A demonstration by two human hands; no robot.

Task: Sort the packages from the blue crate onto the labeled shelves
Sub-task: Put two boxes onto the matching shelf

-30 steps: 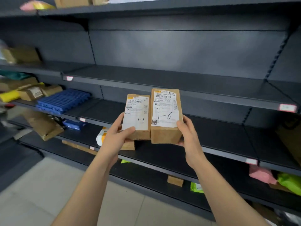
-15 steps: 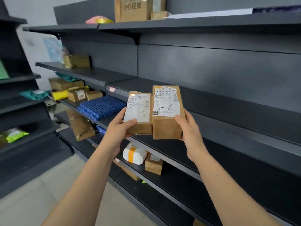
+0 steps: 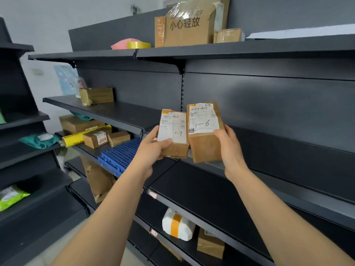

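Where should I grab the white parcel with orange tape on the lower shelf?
Grip the white parcel across its middle, at the orange tape, coming from the open shelf front and its left. The shelf above covers its top and a brown box stands to its right. It looks lumpy and soft, so a wide grip likely suits it.

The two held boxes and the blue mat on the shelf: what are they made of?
1-7 box and 1-6 box: cardboard by the look, with matte brown faces and creased edges. Blue mat: probably moulded plastic, given its even grid of holes.
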